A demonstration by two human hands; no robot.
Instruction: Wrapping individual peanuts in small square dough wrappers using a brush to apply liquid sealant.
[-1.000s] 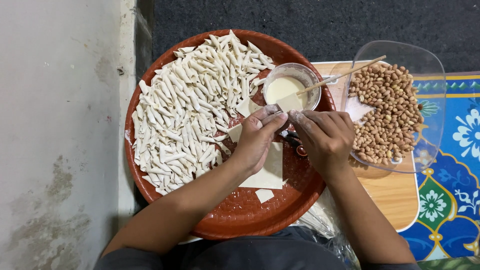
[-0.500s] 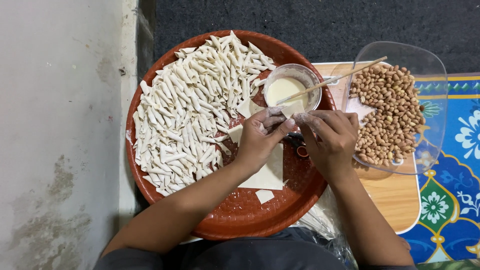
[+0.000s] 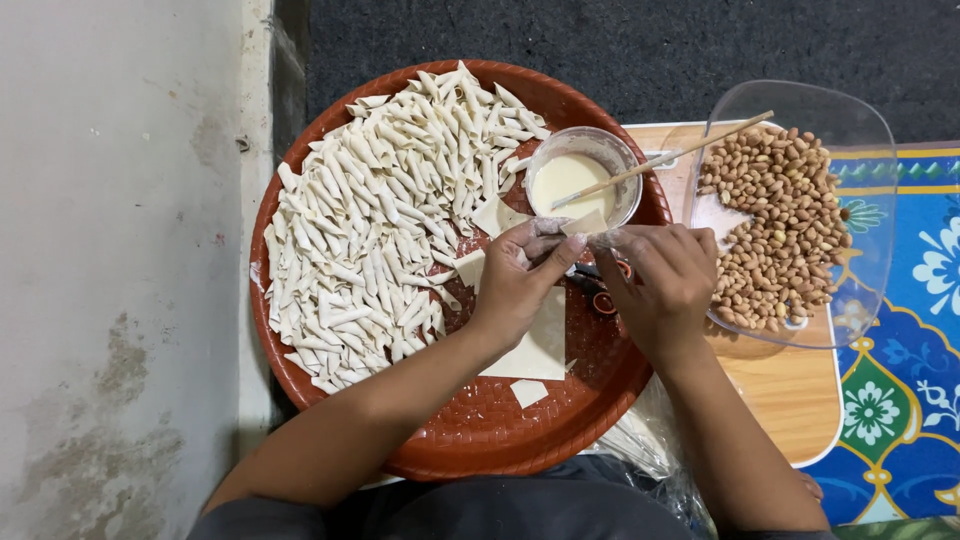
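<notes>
Looking down, the biggest thing here is a round reddish-brown tray (image 3: 480, 430), and pretty much its whole left half and far edge are buried under a heap of little rolled white pastry sticks (image 3: 380, 220). Off the tray's right edge sits a clear plastic container (image 3: 860, 130) with a load of peanuts (image 3: 780, 230) in it, parked on a pale wooden board (image 3: 790, 400), with a blue flower-patterned mat (image 3: 900, 400) past the board's right edge. Near the tray's middle, toward the near edge, there's a stack of flat pastry sheets (image 3: 535, 345) that the left wrist partly covers, and a small loose scrap (image 3: 528, 392) lies just nearer than that. At the tray's far right edge is a small glass bowl (image 3: 583, 172) of creamy paste, with a thin wooden stick (image 3: 680, 155) resting in it and slanting out over the container. Both hands meet right below that bowl: the left hand (image 3: 520, 285) and right hand (image 3: 660, 285) are pinching one small pastry piece (image 3: 583, 226) between their fingertips, fingers curled in around it, holding it just above the tray surface and almost touching the bowl's near rim. Can't tell if there's a peanut inside, too small to see.
</notes>
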